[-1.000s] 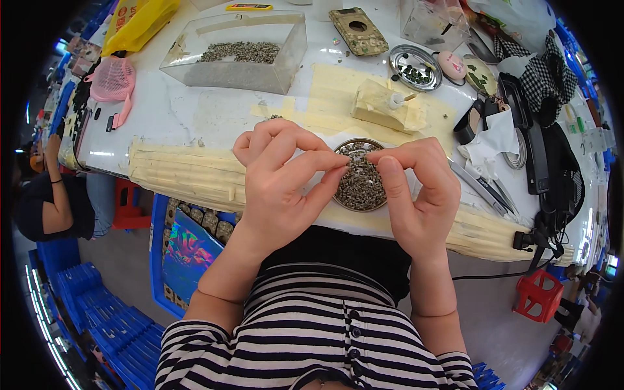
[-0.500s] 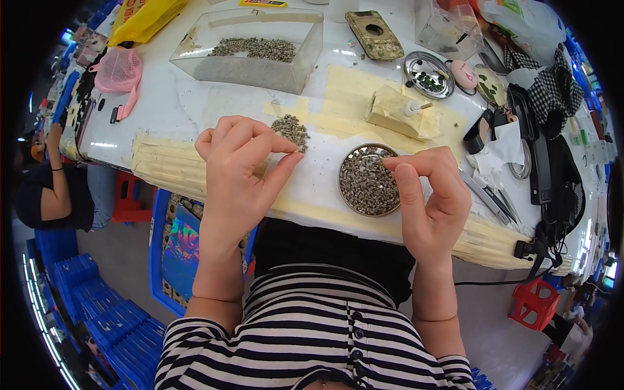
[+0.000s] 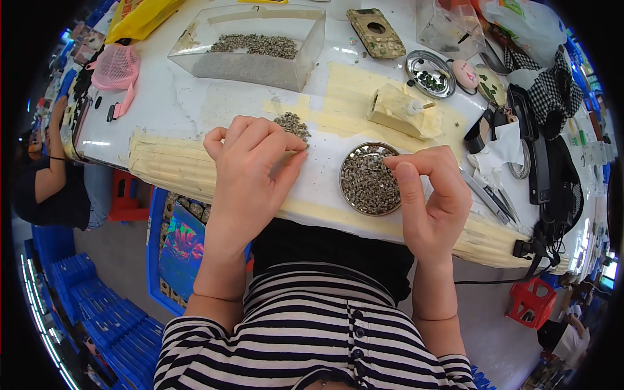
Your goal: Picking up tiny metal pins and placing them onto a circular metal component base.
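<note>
My left hand (image 3: pixel 255 174) is closed in a pinch at the edge of a small loose pile of tiny grey metallic pieces (image 3: pixel 292 125) on the table. Whatever sits between its thumb and forefinger is too small to name. To the right, a round shallow metal dish (image 3: pixel 340 177) holds a heap of the same grey pieces (image 3: pixel 369 183). Over the dish's right side, my right hand (image 3: pixel 434 195) also has thumb and forefinger pressed together, and what they hold cannot be made out.
A clear plastic box (image 3: pixel 250 70) with more grey pieces stands at the back left. Behind the dish are a tape-covered block (image 3: pixel 398 114), a camouflage-patterned case (image 3: pixel 377 34) and a dish of dark green bits (image 3: pixel 430 81). Tweezers (image 3: pixel 491 198) lie at right. A person (image 3: pixel 55 172) sits far left.
My left hand has shifted slightly to the right, its fingertips at the pile's near edge. My right hand stays nearly still at the dish. The whole view has moved a little.
</note>
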Action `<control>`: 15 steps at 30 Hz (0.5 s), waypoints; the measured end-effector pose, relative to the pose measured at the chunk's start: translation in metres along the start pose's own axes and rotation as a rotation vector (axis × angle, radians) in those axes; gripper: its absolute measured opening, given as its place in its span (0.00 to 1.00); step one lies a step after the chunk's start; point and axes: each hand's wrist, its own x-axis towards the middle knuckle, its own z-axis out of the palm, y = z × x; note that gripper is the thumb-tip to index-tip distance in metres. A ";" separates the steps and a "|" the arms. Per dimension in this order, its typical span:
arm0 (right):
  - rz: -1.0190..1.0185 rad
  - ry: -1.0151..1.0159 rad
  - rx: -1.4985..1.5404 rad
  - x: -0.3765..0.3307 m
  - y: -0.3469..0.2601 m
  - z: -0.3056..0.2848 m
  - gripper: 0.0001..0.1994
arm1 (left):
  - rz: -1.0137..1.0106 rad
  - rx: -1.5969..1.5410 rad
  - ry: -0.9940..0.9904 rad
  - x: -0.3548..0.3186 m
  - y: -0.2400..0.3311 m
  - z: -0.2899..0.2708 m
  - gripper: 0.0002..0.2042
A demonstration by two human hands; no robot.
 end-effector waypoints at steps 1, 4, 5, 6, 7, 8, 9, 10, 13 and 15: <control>0.001 0.001 0.005 0.000 0.000 0.000 0.02 | 0.002 -0.008 0.001 0.000 0.000 -0.001 0.05; 0.005 -0.005 0.005 0.000 -0.001 0.000 0.02 | -0.006 -0.074 0.038 0.000 0.000 -0.004 0.05; -0.001 -0.007 0.004 0.000 -0.001 0.000 0.02 | -0.010 -0.104 0.055 -0.001 0.001 -0.004 0.05; -0.009 -0.009 0.002 0.000 -0.001 0.000 0.01 | -0.006 -0.169 0.086 0.000 0.001 -0.003 0.05; -0.017 -0.010 -0.001 0.000 -0.001 -0.001 0.01 | -0.002 -0.234 0.116 0.000 0.002 -0.001 0.06; -0.022 -0.015 -0.001 0.001 -0.001 -0.001 0.01 | 0.002 -0.299 0.146 0.000 0.003 0.000 0.07; -0.028 -0.019 -0.004 0.001 -0.001 -0.001 0.01 | -0.041 -0.410 0.111 0.001 0.007 0.001 0.08; -0.033 -0.023 -0.009 0.001 -0.002 -0.001 0.01 | -0.084 -0.521 0.075 0.001 0.013 0.001 0.09; -0.088 -0.049 0.006 0.001 0.001 0.000 0.04 | -0.122 -0.753 0.032 0.004 0.027 0.008 0.13; -0.059 -0.015 0.025 0.000 -0.004 0.003 0.08 | -0.104 -0.843 0.011 0.006 0.032 0.013 0.17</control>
